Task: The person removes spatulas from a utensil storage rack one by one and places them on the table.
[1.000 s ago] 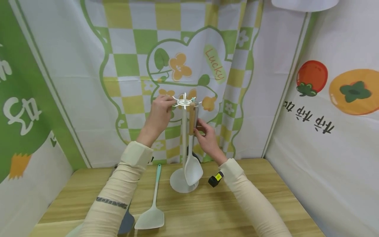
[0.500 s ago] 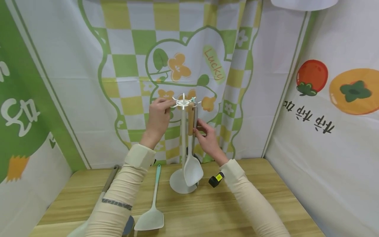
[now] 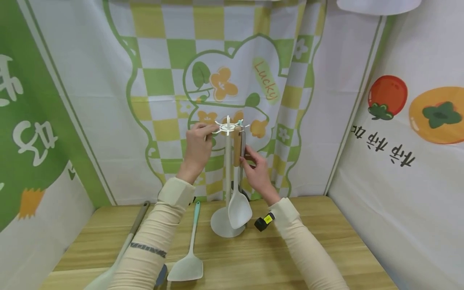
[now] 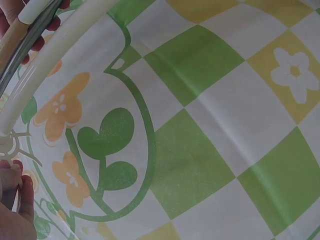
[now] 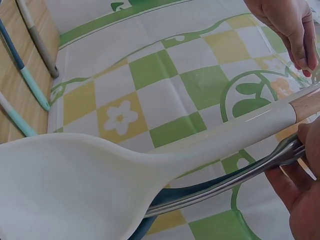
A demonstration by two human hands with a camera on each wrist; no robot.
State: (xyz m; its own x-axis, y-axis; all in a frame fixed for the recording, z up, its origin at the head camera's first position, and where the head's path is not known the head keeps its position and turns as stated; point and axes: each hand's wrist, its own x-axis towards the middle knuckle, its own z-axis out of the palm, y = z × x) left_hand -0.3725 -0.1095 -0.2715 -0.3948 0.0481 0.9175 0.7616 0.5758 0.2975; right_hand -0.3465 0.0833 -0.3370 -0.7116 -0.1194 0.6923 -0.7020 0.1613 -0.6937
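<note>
A white utensil stand (image 3: 228, 169) with a ring of hooks (image 3: 227, 127) on top stands on the table. My left hand (image 3: 198, 149) pinches one of the hooks at the ring's left side; in the left wrist view the left fingers (image 4: 22, 200) are at the hook's end. From the ring's front right hangs a white spatula (image 3: 240, 210) with a wooden handle (image 3: 237, 147). Right behind it, my right hand (image 3: 256, 171) holds the metal handle (image 5: 235, 180) of another utensil between thumb and fingers. That utensil's head is mostly hidden behind the white spatula.
On the table (image 3: 282, 257), left of the stand, lies a pale turner (image 3: 186, 268) with a mint handle. A spatula with a grey-brown handle (image 3: 139, 217) and a blue-headed utensil (image 3: 162, 275) lie partly under my left sleeve. A patterned curtain (image 3: 156, 80) hangs behind.
Both hands keep their holds on the stand's hook and the metal handle. My left forearm has shifted a little right, uncovering the grey-brown handle. The head view has moved slightly.
</note>
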